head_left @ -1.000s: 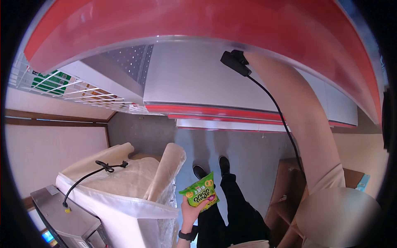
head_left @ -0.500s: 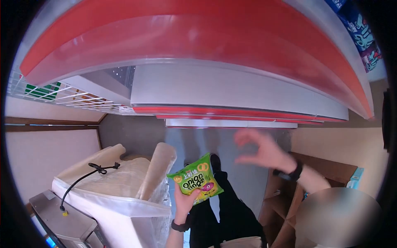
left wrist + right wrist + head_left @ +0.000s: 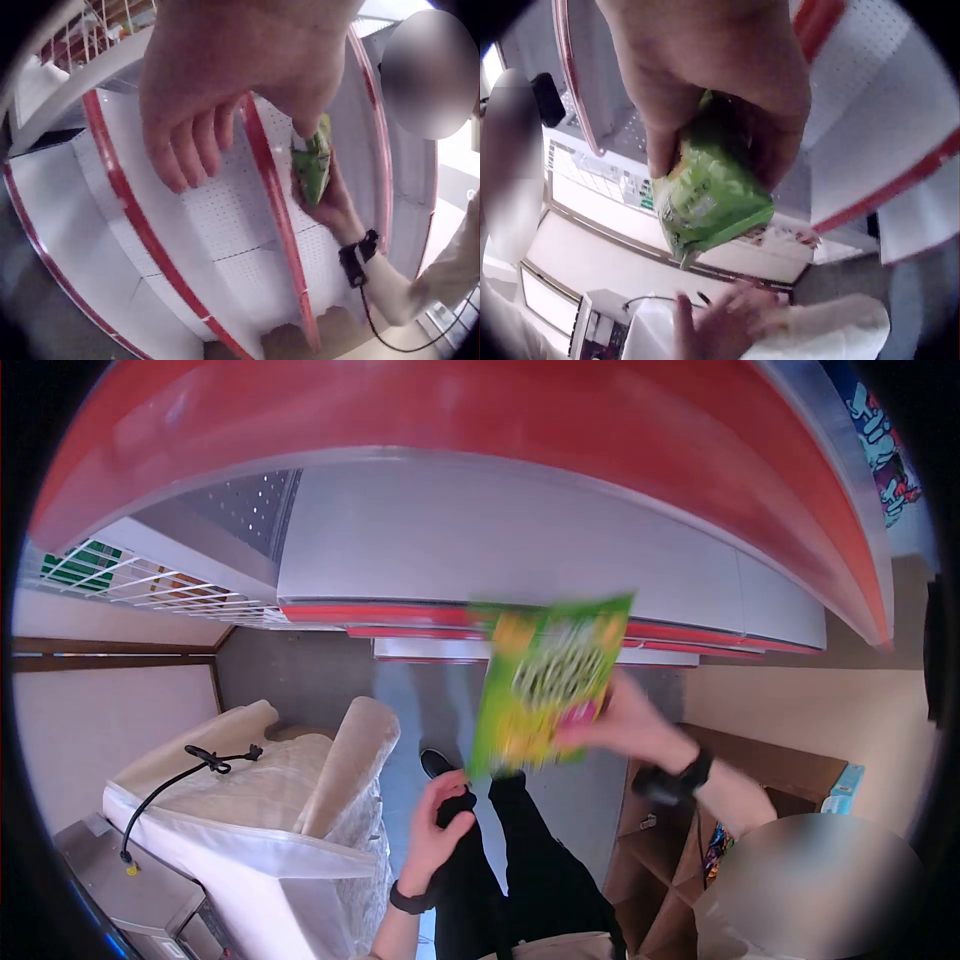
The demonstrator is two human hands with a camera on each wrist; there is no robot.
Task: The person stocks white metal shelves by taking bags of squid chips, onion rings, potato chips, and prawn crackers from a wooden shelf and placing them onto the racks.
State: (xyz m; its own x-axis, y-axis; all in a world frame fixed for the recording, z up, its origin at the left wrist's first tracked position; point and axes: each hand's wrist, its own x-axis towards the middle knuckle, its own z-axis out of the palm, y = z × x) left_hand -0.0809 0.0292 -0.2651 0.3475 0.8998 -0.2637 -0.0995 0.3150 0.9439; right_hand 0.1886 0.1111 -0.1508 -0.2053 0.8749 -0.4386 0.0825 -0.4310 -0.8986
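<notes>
A green bag of onion rings (image 3: 550, 680) is in my right hand (image 3: 635, 720), blurred by motion in front of the shelf edges. The right wrist view shows the thumb on one side of the bag (image 3: 712, 195) and the fingers on the other. My left hand (image 3: 438, 830) is below and left of the bag, apart from it, with thumb and fingers loosely spread and nothing held. In the left wrist view the left hand's fingers (image 3: 191, 154) hang loosely, and the bag (image 3: 311, 172) shows edge-on in the right hand beyond them.
White shelves (image 3: 480, 530) with red edges rise in front of me. A wire basket (image 3: 150, 580) holding green packs hangs at left. A white sack with rolled sheeting (image 3: 345, 770) stands at lower left. Wooden cubbies (image 3: 740, 770) stand at right; blue packs (image 3: 880, 450) show at upper right.
The right hand came down from the upper shelf and took the onion rings bag from the left hand. The bag rose toward the shelves; the left hand let go and is now free.
</notes>
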